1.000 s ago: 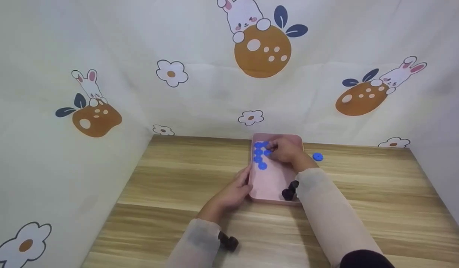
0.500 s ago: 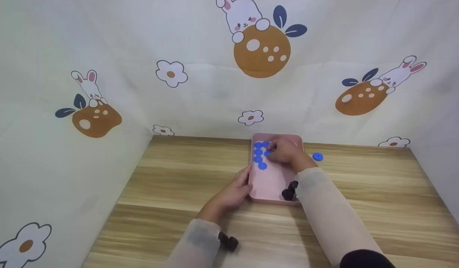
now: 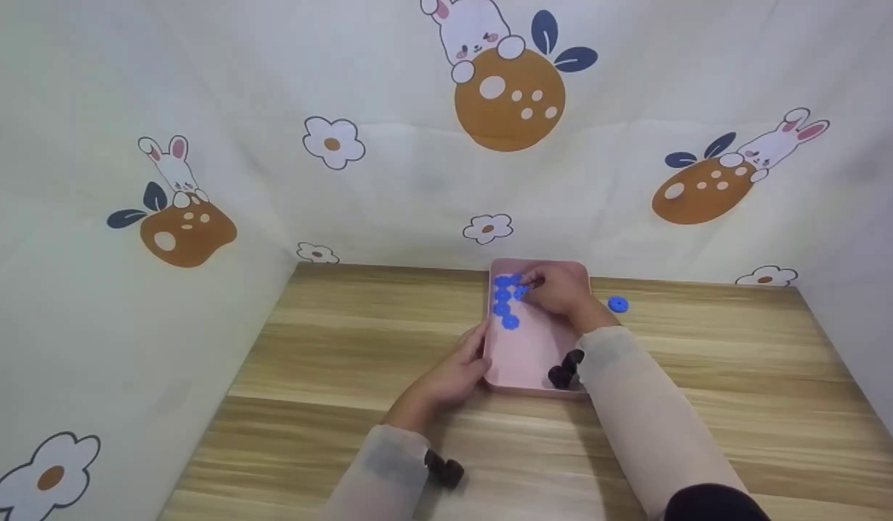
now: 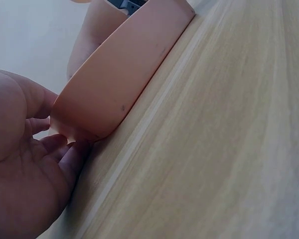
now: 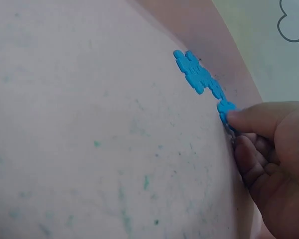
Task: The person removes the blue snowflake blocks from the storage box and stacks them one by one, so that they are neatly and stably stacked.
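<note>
The pink tray point(image 3: 526, 354) lies on the wooden table, and several blue flower-shaped discs point(image 3: 503, 295) are joined or touching in its far left part. At the left wall, my left hand point(image 3: 450, 376) grips the tray; the left wrist view shows its fingers point(image 4: 72, 154) around the corner of the tray wall point(image 4: 107, 79). Over the discs, my right hand point(image 3: 559, 291) pinches a blue disc point(image 3: 520, 293) between thumb and fingers. The right wrist view shows the thumb of the right hand point(image 5: 284, 154) on that disc point(image 5: 226, 108), beside other blue discs point(image 5: 194, 72).
One separate blue disc point(image 3: 618, 305) lies on the table to the right of the tray. Behind the table hangs a pale cloth point(image 3: 403, 195) with rabbits, oranges and flowers. Black wrist-worn objects point(image 3: 444, 470) stick out beside both sleeves, one over the tray's near right corner.
The disc at my right fingertips has shifted slightly toward the far side and tilts a little. My right hand has moved only slightly. The left hand and tray have stayed put.
</note>
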Motion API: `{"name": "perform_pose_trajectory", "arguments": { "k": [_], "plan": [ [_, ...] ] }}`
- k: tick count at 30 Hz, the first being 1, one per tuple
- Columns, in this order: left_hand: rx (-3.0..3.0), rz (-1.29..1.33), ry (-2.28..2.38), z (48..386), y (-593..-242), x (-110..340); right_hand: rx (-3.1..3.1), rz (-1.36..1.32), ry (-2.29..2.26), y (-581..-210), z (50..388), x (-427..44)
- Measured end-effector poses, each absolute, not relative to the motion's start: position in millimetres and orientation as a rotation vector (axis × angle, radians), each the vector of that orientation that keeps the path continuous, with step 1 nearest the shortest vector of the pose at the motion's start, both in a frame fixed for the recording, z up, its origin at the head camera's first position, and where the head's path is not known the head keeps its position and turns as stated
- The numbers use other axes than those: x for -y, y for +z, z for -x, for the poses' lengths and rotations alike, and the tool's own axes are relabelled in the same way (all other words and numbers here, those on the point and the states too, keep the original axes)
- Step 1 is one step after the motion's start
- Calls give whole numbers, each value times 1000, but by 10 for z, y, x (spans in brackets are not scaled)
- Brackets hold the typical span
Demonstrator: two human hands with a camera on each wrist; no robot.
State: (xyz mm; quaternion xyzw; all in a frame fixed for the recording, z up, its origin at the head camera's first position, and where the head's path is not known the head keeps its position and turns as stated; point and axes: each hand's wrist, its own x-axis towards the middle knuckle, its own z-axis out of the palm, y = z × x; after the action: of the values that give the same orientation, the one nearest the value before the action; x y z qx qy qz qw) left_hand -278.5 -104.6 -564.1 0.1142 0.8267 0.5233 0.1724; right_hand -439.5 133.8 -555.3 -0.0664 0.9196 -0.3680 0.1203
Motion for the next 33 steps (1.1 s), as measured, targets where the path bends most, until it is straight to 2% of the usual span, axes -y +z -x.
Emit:
{"name": "perform_pose_trajectory", "arguments": {
  "k": [19, 33],
  "plan": [
    [-2372, -340, 1486, 2808, -5626, 1041, -2850, 103, -1152, -5517, 4404, -1320],
    [-2360, -352, 1499, 2795, -5642, 1049, -2660, 116, -1541, -5247, 4372, -1463]
  ]
}}
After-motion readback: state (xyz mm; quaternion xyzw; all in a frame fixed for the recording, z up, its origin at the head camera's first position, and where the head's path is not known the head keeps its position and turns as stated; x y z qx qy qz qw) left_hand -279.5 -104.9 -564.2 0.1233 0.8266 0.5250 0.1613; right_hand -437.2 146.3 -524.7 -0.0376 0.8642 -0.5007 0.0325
